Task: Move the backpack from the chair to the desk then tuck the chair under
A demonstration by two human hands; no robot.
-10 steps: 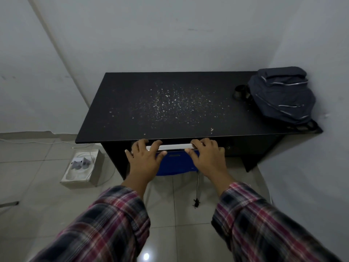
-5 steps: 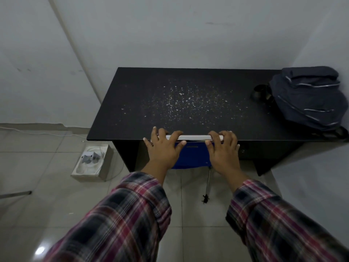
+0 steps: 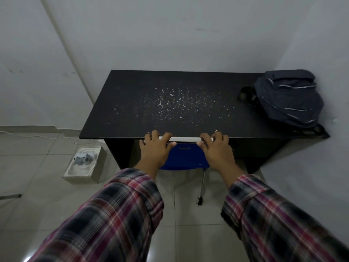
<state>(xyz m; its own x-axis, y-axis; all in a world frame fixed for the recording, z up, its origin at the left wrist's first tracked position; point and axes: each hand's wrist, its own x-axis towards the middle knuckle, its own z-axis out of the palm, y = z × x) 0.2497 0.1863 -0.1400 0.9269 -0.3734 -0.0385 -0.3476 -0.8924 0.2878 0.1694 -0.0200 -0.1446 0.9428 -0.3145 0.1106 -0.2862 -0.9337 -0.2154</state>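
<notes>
Your left hand (image 3: 155, 150) and right hand (image 3: 217, 150) both rest on the pale top rail of the chair (image 3: 184, 155), fingers curled over its far edge. Each grip is clenched on that rail, the left one near its left end, the right one near its right end. The rail sits right at the front edge of the black tabletop (image 3: 132, 103), and the chair's blue back shows below it between your wrists, most of the seat hidden under the desk. One thin metal chair leg (image 3: 202, 183) with a dark foot stands on the tiled floor (image 3: 198, 233) just in front of the desk.

The backpack (image 3: 289, 99) lies on the far right end of the tabletop, against the right wall, with a dark strap loop just to its left. Pale specks (image 3: 175, 104) are scattered across the middle of the tabletop.

On the floor to the left of the desk sits a white box (image 3: 83, 165) with small grey items in it, and a white cable runs along the wall's base. Your plaid sleeves (image 3: 117, 214) fill the foreground.
</notes>
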